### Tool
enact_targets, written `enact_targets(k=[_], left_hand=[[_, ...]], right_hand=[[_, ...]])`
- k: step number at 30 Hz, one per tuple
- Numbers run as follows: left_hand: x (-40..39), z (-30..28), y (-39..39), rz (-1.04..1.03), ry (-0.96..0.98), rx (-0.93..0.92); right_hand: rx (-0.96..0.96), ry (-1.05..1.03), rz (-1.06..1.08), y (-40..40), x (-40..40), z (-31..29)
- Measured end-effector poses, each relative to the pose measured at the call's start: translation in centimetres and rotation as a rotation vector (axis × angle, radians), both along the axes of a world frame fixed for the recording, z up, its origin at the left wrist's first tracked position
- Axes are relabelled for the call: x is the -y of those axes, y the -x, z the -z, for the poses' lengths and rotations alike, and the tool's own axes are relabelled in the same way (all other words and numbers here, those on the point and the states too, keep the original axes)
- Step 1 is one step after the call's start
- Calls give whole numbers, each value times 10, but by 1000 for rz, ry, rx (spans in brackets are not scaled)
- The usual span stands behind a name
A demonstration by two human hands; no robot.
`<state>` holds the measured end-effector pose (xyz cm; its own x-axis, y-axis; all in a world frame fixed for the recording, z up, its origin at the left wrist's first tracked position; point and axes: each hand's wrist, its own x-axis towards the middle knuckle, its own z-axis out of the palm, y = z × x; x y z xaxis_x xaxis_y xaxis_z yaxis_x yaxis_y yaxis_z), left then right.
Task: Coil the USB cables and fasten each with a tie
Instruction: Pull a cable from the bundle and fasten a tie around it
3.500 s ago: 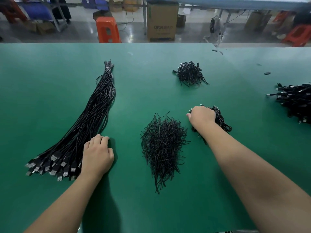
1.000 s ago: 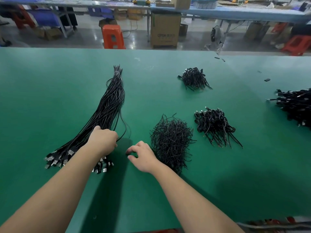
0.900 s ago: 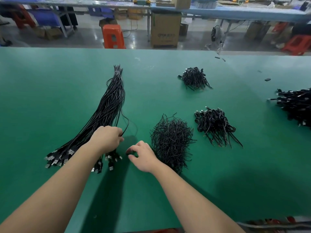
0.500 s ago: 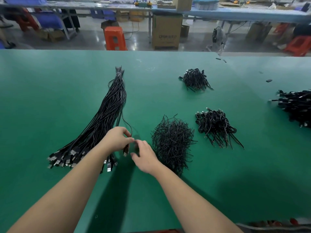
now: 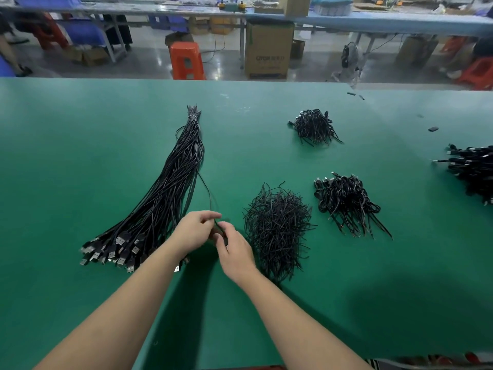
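A long bundle of straight black USB cables [image 5: 170, 193] lies on the green table [image 5: 80, 156], its plugs fanned out at the near left. One single cable [image 5: 206, 192] runs out of the bundle to my hands. My left hand [image 5: 196, 231] pinches its plug end, and my right hand [image 5: 234, 249] meets it there, fingers curled on the same cable. Right of my hands lies a heap of black wire ties [image 5: 277, 225]. Beyond it sits a pile of coiled, tied cables [image 5: 345, 202].
A second small pile of coiled cables [image 5: 314, 126] lies farther back. More black cables [image 5: 472, 172] are heaped at the right edge. A small black piece [image 5: 433, 129] lies loose at the back right. Beyond the table stand an orange stool [image 5: 186, 61] and a cardboard box [image 5: 268, 50].
My right hand left the coiled pile and came to the left hand. The left hand drew one cable's plug end out of the bundle, and both hands now hold it.
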<state>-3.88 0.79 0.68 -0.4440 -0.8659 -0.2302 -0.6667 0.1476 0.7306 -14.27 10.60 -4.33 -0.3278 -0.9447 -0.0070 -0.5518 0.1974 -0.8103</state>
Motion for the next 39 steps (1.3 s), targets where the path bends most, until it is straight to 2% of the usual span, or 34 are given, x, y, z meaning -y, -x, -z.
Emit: enact_targets(k=[3, 6, 10, 13, 18, 21, 25, 29, 32, 36, 39], left_hand=[[4, 9, -9, 148, 311, 355], [11, 21, -18, 284, 493, 457], [10, 28, -22, 389, 459, 366], [-1, 24, -20, 331, 477, 234], [-14, 6, -12, 239, 541, 70], [-14, 6, -14, 238, 494, 40], [-16, 17, -27, 213, 387, 118], [-22, 12, -31, 203, 442, 214], [-28, 3, -31, 273, 437, 324], [-35, -7, -34, 374, 344, 415], [-38, -20, -30, 400, 175, 362]], right_hand=[[70, 7, 22, 1, 0, -2], [233, 27, 84, 1, -2, -4], [440, 80, 230, 1, -5, -15], [589, 160, 250, 7, -4, -36], [677, 279, 306, 31, 1, -87], [737, 360, 327, 51, 1, -124], [850, 475, 307, 77, -1, -168], [803, 448, 248, 87, -3, -189], [773, 459, 270, 93, -2, -194], [757, 442, 264, 100, -3, -193], [745, 409, 222, 100, -7, -191]])
